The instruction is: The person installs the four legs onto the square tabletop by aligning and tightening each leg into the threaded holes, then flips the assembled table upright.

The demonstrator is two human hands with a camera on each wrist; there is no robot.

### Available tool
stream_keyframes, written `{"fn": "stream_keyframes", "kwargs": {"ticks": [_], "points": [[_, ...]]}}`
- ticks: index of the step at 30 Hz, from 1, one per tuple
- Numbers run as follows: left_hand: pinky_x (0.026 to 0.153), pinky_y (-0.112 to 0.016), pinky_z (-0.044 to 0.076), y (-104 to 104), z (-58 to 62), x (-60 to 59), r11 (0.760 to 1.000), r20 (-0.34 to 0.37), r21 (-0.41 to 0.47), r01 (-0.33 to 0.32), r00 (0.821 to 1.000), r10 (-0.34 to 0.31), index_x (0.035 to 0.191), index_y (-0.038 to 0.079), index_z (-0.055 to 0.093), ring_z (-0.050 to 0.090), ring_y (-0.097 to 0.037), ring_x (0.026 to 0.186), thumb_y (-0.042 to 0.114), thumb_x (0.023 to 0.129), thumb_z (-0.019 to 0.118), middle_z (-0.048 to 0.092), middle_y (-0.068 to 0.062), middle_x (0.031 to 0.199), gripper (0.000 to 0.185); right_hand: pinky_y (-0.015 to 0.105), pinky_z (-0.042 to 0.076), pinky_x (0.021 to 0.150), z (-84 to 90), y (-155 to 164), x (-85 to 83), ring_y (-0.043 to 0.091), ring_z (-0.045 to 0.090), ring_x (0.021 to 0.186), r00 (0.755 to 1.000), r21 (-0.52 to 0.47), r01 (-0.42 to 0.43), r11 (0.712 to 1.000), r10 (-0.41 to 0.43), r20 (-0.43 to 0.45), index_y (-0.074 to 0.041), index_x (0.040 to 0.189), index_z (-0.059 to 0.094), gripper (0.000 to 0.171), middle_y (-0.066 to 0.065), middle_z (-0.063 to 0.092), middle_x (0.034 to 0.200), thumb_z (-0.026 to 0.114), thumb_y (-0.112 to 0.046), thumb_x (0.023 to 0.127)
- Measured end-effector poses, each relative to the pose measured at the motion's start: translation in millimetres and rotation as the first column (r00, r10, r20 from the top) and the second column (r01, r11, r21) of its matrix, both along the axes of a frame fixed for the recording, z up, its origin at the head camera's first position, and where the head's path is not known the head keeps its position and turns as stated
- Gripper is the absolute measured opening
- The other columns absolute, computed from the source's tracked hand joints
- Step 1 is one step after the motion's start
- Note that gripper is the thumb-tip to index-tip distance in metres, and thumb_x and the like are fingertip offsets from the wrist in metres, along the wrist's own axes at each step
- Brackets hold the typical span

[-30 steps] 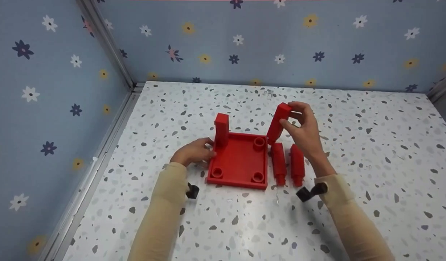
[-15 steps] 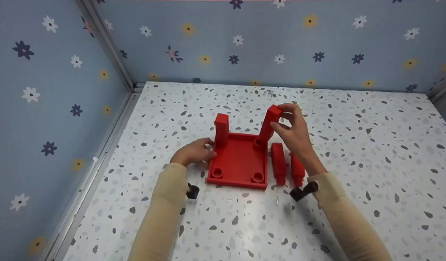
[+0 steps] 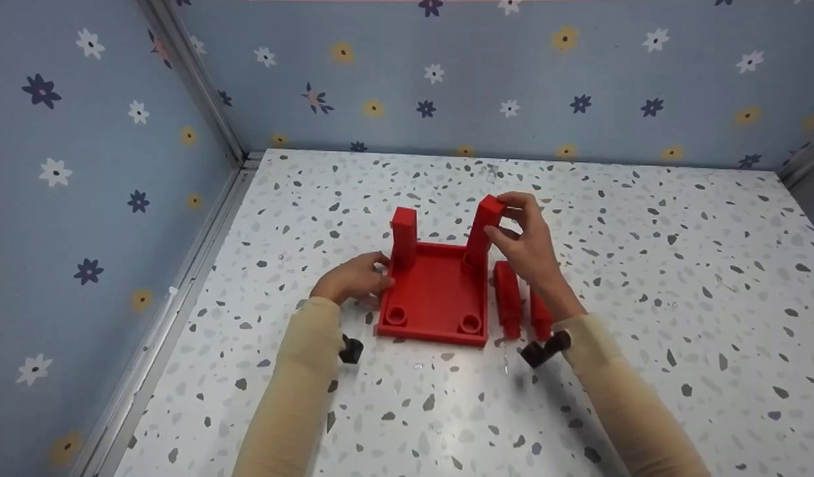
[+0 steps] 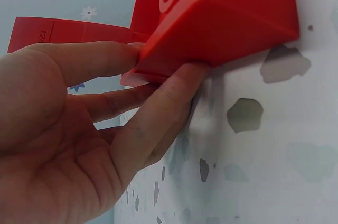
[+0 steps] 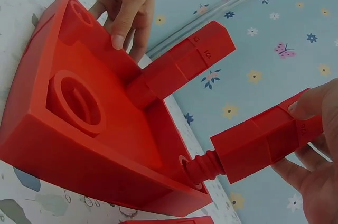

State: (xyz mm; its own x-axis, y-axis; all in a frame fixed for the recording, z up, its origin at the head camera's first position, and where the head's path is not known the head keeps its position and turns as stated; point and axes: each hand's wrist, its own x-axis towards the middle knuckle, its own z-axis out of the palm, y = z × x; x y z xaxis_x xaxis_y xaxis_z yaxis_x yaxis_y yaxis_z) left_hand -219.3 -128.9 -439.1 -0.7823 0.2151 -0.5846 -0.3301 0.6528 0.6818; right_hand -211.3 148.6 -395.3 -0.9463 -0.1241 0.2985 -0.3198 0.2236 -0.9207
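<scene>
- Open tabletop [image 3: 678, 278] is seen right of the red base [image 3: 436, 298].
- A red leg [image 3: 483, 228], upright, slightly tilted, is pinched by the right hand [image 3: 526, 242].
- The base's left edge is pressed by the left hand [image 3: 354, 278], fingers nearly straight.

right hand [image 3: 526, 245] lowered red leg [image 3: 483, 228], threaded end entering base socket [image 5: 191, 168]

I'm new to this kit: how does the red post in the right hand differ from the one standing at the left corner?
The held post leans, its threaded tip just entering a socket; the left post stands upright, seated. The right hand pinches the first; no hand grips the second. Both are red, square.
</scene>
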Motion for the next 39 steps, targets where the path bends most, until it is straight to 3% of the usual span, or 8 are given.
{"fn": "stream_keyframes", "kwargs": {"ticks": [17,28,32,39], "points": [[0.08,-0.032,0.053,0,0.4,0.9,1.0,0.011,0.013,-0.005,1.0,0.005,0.134,0.015,0.046,0.063,-0.022,0.097,0.02,0.093,0.057,0.058,-0.011,0.118,0.043,0.044,0.046,0.101,-9.3,0,0.2,0.027,0.051,0.121,0.999,0.041,-0.049,0.998,0.049,0.009,0.001,0.132,0.039,0.05,0.015,0.047,0.13,0.062,0.003,0.088],[0.08,-0.031,0.053,0,-0.4,0.8,1.0,0.007,0.0,-0.021,1.0,0.021,0.135,0.016,0.046,0.061,-0.021,0.098,0.02,0.093,0.058,0.055,-0.01,0.123,0.044,0.044,0.042,0.105,-3.2,3,1.0,0.025,0.046,0.129,0.993,0.126,-0.111,0.986,0.105,0.052,-0.007,0.144,0.04,0.055,0.014,0.045,0.142,0.059,-0.006,0.093],[0.082,-0.032,0.052,-1,-0.5,0.9,1.0,-0.003,0.0,-0.012,1.0,0.012,0.135,0.016,0.046,0.061,-0.021,0.098,0.02,0.093,0.058,0.055,-0.01,0.122,0.044,0.044,0.039,0.108,-4.2,5,-1.9,0.024,0.045,0.131,0.989,0.102,-0.133,0.986,0.124,0.086,-0.009,0.143,0.043,0.049,0.011,0.046,0.144,0.056,-0.015,0.097],[0.083,-0.033,0.052,-1,0.2,1.4,1.0,0.009,0.019,-0.02,1.0,0.02,0.136,0.016,0.045,0.062,-0.021,0.098,0.02,0.092,0.058,0.056,-0.01,0.12,0.046,0.033,0.039,0.109,-23.5,14,-18.4,0.017,0.053,0.122,0.979,-0.028,-0.157,0.987,0.159,0.127,-0.018,0.14,0.049,0.043,0.002,0.052,0.14,0.053,-0.023,0.098]]}}
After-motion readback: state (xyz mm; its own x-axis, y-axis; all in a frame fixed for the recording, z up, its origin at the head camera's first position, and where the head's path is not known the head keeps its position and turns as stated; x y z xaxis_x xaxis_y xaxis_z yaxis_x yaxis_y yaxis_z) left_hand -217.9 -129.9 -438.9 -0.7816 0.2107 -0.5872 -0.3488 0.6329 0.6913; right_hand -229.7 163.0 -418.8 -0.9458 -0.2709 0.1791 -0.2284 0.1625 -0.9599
